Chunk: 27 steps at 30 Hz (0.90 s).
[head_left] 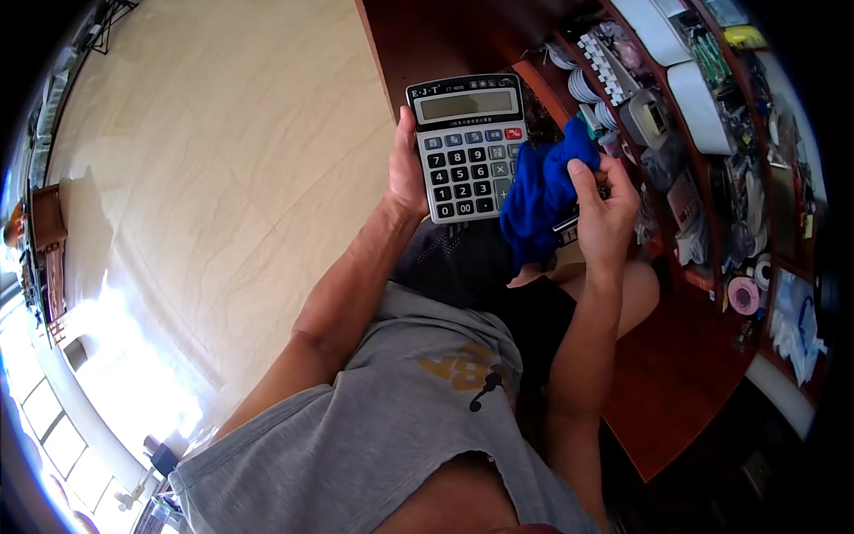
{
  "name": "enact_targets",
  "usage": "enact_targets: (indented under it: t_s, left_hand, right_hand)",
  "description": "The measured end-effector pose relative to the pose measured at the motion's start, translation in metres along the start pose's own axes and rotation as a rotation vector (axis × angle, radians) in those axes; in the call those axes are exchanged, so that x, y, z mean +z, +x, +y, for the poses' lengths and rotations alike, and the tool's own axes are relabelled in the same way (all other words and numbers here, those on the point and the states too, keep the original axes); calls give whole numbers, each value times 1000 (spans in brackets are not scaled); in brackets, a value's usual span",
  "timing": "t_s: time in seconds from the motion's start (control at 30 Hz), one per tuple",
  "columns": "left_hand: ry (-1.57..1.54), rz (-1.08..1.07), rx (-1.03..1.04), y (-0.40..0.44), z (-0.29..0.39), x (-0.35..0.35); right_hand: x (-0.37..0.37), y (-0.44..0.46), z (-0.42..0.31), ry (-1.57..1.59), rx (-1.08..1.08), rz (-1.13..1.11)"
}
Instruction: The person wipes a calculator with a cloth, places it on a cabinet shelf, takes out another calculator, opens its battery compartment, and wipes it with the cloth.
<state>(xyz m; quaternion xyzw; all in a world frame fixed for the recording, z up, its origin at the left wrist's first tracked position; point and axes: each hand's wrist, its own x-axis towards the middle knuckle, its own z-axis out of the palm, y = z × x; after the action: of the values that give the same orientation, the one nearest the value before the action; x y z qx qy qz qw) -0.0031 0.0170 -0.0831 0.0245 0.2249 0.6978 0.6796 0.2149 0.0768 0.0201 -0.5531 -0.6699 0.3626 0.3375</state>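
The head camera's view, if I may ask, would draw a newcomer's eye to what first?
Probably the bright blue cloth pinched in the right hand, overlapping the lower right of the silver-and-black rectangular calculator in the left hand. Next, perhaps, the crowded reddish-brown wooden shelves at the right of the view.

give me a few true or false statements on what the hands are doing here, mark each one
1. The left hand holds a calculator. True.
2. The right hand holds a blue cloth. True.
3. The calculator's keys face away from the camera. False: they face the camera.
4. The calculator has a red key below its screen. True.
5. The shirt is bright green. False: it is grey.
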Motion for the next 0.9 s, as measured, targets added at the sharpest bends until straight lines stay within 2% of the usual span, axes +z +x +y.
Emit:
enact_targets:
  t_s: [0.33,0.47,0.53,0.6,0.67,0.8,0.87,0.9]
  left_hand:
    - [-31,-1,-22,-1,3,8]
    - [39,-6,-8,-5,4,16]
    - [14,-15,-40,-7,5,18]
    - [113,-43,-54,-9,2,22]
    - [29,-52,-72,-11,1,24]
    - [23,-61,-88,-10,-5,26]
    - [239,-31,-31,-8,-9,24]
    - [231,-19,-15,-8,-11,24]
  right_hand:
    - [6,-5,-13,16,-51,-85]
    - [14,-3,-15,-67,-205,-119]
    - [21,2,-9,-273,-456,-136]
    - [23,0,-12,-347,-500,-138]
    - [26,-3,-19,-405,-579,-202]
    - [39,-12,-28,-253,-520,-281]
    - [43,-14,-38,-207,-499,-313]
    - [43,-15,-43,-215,-501,-349]
